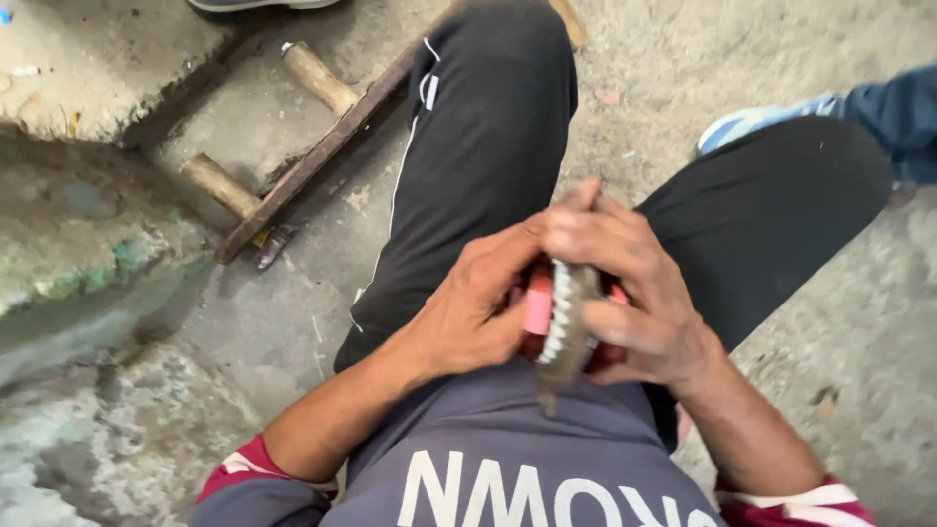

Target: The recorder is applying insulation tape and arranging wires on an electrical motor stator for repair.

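The person sat low over a rough concrete floor, black trousers stretched out ahead and a grey shirt filling the bottom of the view. To the left lay a wooden frame of a dark slat with two pale round pegs, flat on the floor beside a raised concrete ledge; another person's blue shoe showed at the right edge. Both hands met over the lap. The left hand wrapped round a pink and red block from the side, fingers closed on it. The right hand curled over a worn grey tool with a row of pale teeth, gripping it and pressing it against the block. The work looked mid-way, at a fitting or scraping stage; the next move seemed to call for a steady left hold while the right guided the toothed edge.
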